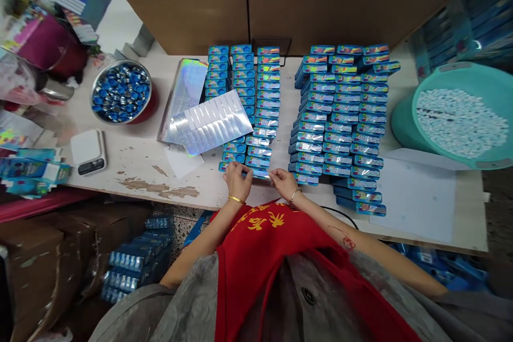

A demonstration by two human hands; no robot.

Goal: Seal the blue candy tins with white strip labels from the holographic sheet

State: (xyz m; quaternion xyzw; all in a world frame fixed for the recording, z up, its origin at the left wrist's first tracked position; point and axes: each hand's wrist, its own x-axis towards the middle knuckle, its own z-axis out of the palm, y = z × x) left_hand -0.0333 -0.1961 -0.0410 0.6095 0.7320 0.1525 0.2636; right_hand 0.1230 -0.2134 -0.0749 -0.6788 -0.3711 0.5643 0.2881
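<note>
My left hand (239, 180) is pinched closed at the near end of the middle rows of small blue boxes (258, 152). My right hand (284, 183) is pinched closed a little to the right. Between my fingertips a narrow silvery sticker strip (260, 173) lies along the front of the nearest box, its ends partly hidden by my fingers. A shiny sticker sheet (236, 127) with pale strips rests across the left rows of boxes. Beneath it, more silvery sheets (188, 83) are stacked to the left.
A metal bowl (150, 104) holds blue and silver caps. A white scale (85, 150) sits at the left. More box rows (342, 117) stand to the right, beside a teal basin (409, 112) of white pieces. Large cartons (192, 16) line the table's back.
</note>
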